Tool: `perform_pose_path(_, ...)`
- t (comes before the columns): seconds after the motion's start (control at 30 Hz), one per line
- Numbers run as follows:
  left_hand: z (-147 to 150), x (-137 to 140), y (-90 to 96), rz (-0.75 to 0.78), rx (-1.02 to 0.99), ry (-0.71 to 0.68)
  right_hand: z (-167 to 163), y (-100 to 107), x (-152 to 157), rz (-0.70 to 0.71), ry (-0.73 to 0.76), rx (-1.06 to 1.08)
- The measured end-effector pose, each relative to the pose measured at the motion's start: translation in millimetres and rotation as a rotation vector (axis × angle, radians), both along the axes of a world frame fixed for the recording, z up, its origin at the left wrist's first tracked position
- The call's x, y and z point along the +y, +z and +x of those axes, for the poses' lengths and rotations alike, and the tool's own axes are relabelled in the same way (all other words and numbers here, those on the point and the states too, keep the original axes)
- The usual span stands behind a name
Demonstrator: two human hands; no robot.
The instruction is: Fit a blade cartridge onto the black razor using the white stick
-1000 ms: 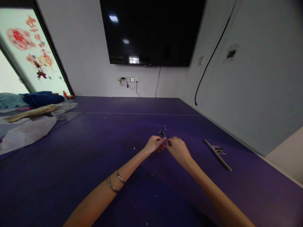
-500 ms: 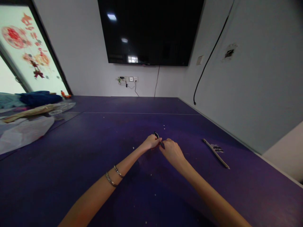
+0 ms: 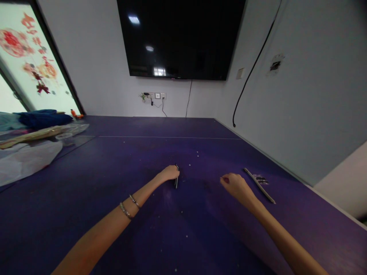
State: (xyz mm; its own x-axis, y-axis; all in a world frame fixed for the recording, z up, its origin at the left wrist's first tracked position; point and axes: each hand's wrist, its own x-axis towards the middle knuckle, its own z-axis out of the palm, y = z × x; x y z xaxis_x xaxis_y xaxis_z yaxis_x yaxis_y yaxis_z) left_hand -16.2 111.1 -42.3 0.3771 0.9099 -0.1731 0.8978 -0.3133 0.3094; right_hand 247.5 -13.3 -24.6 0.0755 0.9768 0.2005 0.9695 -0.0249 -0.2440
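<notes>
My left hand (image 3: pixel 170 172) is closed around a small dark and silver tool (image 3: pixel 176 183), whose slim ends point down below the fist. Its exact kind is too small to tell. Well to the right, my right hand (image 3: pixel 235 184) hovers over the purple surface with thumb and fingers pinched together. Whatever is in that pinch, if anything, cannot be made out. Just beyond it lies a slender beige-grey stick (image 3: pixel 259 186), slightly bent. A small clear packet with dark strips (image 3: pixel 261 179) rests against the stick's far side.
The wide purple surface (image 3: pixel 129 236) carries scattered white specks. At the left edge are clear plastic bags (image 3: pixel 31 162), a long wooden-looking piece (image 3: pixel 34 136) and blue cloth (image 3: pixel 43 119). A black cable (image 3: pixel 252 68) hangs along the right wall, and a television (image 3: pixel 182 38) is mounted ahead.
My hands were together on the dark tool and are now apart. The left has moved slightly left with the tool, while the right has gone right, towards the stick and packet.
</notes>
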Motion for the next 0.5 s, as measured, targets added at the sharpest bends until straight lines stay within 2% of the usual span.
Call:
perform_pose_path(0.23,3.3,-5.5,-0.7,0.047,0.049,0.023,51.7,-9.7,-2.9,-0.054,-0.062,-0.042)
perform_pose_path(0.5,-10.3,-28.3,-0.3,0.128,0.038,0.054,128.0,-17.0,-12.8,-0.17,-0.233,-0.156)
